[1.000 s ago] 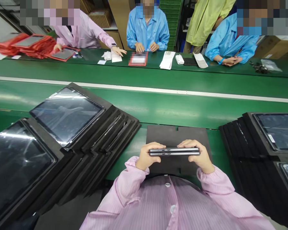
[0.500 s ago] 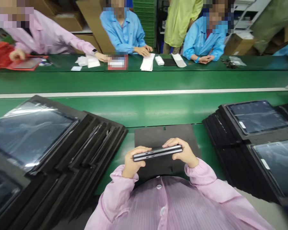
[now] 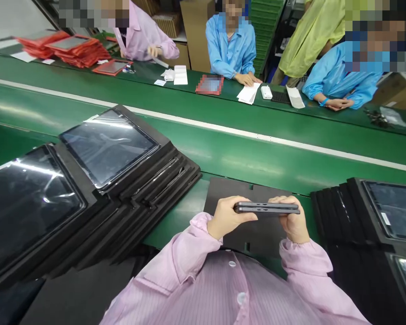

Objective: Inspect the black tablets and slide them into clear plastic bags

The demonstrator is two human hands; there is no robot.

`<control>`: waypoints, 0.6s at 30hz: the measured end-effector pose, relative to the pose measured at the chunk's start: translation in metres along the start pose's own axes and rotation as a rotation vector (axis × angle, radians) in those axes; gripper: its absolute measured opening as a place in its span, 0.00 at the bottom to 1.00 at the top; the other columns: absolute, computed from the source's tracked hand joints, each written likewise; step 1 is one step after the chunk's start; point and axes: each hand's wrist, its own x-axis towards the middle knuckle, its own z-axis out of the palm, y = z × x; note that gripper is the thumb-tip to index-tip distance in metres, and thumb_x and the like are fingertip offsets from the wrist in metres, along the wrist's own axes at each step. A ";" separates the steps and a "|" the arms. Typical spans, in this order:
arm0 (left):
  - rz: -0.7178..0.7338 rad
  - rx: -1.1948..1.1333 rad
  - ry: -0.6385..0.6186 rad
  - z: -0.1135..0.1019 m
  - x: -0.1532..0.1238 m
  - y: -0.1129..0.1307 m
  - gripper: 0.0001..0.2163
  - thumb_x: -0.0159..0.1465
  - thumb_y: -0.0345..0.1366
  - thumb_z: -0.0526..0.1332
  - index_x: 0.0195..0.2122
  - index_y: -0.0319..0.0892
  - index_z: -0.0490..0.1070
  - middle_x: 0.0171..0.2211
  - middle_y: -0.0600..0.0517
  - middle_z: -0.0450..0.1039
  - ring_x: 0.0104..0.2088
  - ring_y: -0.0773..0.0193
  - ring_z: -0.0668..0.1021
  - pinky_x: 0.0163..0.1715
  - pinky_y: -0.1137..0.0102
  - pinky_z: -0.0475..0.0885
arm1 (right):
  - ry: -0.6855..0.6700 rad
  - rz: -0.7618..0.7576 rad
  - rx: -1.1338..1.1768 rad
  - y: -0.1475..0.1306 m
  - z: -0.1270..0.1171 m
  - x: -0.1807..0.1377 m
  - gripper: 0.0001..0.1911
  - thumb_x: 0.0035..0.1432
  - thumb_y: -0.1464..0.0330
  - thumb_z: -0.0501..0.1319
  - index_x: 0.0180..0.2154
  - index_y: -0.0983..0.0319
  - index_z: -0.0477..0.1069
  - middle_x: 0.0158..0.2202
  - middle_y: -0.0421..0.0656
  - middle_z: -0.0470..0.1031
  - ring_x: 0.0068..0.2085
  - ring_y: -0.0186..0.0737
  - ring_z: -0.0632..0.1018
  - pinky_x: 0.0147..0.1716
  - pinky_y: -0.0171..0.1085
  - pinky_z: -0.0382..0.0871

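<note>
Two tablets (image 3: 267,208), one lying against the other, are held edge-on before my chest, their long sides toward me. My left hand (image 3: 227,217) is closed around their left end, thumb below and fingers above. At the other end my right hand (image 3: 295,222) grips them, with some fingers behind the edge. Under the hands a dark grey foam sheet (image 3: 257,237) lies on the green bench. Its middle is partly covered by the tablets and hands.
To the left stand stacked black foam trays (image 3: 176,180) with film-covered tablets (image 3: 110,144) on top. More trays (image 3: 334,212) with tablets stand at the right. Across the green belt (image 3: 223,149), co-workers sit near papers (image 3: 248,93) and red-wrapped stacks (image 3: 81,49).
My view has turned left, so the scene sits further right. The two tablets, tilted before, are now nearly level. Across the belt, the pink-sleeved co-worker's hand has drawn back from the red-edged item.
</note>
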 end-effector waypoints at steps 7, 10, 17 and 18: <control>0.171 0.147 -0.020 0.014 -0.001 0.010 0.18 0.49 0.52 0.66 0.28 0.40 0.76 0.26 0.47 0.79 0.26 0.61 0.80 0.29 0.69 0.75 | 0.057 0.000 -0.014 0.000 -0.010 -0.003 0.21 0.41 0.45 0.65 0.27 0.54 0.68 0.22 0.36 0.72 0.25 0.40 0.74 0.29 0.44 0.70; 0.225 0.193 -0.037 0.019 -0.001 0.014 0.19 0.50 0.54 0.64 0.29 0.40 0.76 0.25 0.48 0.79 0.25 0.61 0.79 0.28 0.69 0.74 | 0.071 -0.007 -0.019 0.001 -0.014 -0.005 0.22 0.42 0.43 0.63 0.27 0.54 0.66 0.21 0.36 0.71 0.24 0.40 0.73 0.27 0.43 0.68; 0.290 0.241 -0.055 0.023 -0.001 0.021 0.20 0.53 0.54 0.61 0.29 0.40 0.76 0.25 0.48 0.79 0.25 0.62 0.80 0.27 0.70 0.75 | 0.100 -0.015 -0.010 0.004 -0.020 -0.011 0.23 0.43 0.43 0.61 0.26 0.54 0.65 0.21 0.36 0.71 0.24 0.40 0.72 0.28 0.43 0.66; 0.290 0.241 -0.051 0.023 0.000 0.021 0.20 0.53 0.54 0.62 0.29 0.39 0.76 0.25 0.47 0.79 0.25 0.62 0.80 0.27 0.70 0.75 | 0.102 -0.017 -0.001 0.005 -0.019 -0.011 0.23 0.43 0.43 0.62 0.26 0.54 0.65 0.21 0.36 0.71 0.24 0.40 0.72 0.28 0.43 0.66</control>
